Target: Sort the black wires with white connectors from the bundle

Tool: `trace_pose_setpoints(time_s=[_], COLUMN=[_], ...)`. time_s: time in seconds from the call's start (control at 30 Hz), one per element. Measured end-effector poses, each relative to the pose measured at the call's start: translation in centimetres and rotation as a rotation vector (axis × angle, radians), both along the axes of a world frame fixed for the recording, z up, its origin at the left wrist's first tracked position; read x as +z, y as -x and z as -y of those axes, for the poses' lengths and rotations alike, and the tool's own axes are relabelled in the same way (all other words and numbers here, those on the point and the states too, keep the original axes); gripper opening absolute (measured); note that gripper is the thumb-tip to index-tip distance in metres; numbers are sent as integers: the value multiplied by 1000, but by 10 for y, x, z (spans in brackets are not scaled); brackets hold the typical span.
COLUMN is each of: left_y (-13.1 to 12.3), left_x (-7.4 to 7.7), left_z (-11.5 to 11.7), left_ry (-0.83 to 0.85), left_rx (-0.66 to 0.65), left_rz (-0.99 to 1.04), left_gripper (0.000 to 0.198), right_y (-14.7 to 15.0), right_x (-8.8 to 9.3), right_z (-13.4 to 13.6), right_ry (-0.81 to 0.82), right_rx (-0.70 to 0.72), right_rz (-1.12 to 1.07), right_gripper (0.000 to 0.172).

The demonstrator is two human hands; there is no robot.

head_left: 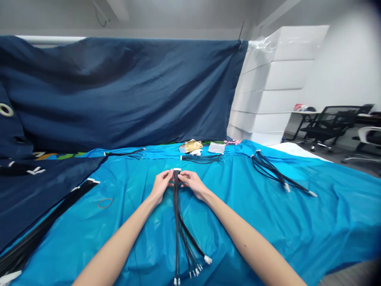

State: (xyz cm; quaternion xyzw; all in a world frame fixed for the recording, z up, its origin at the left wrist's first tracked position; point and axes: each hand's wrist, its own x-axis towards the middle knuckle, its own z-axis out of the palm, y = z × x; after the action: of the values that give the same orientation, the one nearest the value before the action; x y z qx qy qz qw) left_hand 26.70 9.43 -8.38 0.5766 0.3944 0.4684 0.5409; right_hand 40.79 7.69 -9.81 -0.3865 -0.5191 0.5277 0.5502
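Observation:
Both hands are at the top end of a black wire harness in the middle of the blue sheet. My left hand pinches it from the left, just under the white connector. From the right, my right hand closes its fingers on the same spot. Below the hands the wires fan out toward me. They end in small metal-tipped leads and a white plug at the lower right.
More black harnesses lie around: a thick bundle at left, one at right, two at the back. A rubber band rests left. Behind stand a navy curtain and stacked white boxes.

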Motion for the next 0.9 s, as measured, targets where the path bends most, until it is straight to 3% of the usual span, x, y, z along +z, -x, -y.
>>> trace_pose_setpoints(time_s=[0.27,0.57,0.77,0.9], left_y=[3,1,7,7], left_x=[-2,-1,4,3], left_z=[-4,-5,-5,-6], left_ry=[31,-68,-62,-57], left_rx=[-65,-39,-209,-214], left_rz=[-16,-127,-67,-53], left_gripper=[42,39,36,37], right_y=[1,-3,-5,-6], right_x=[-4,-2,4,7], right_z=[0,-1,2,3], right_ry=[34,101,139,171], right_rx=[63,96,111,111], right_rz=[-20,-49,-114,-144], right_gripper=[38,32,32,34])
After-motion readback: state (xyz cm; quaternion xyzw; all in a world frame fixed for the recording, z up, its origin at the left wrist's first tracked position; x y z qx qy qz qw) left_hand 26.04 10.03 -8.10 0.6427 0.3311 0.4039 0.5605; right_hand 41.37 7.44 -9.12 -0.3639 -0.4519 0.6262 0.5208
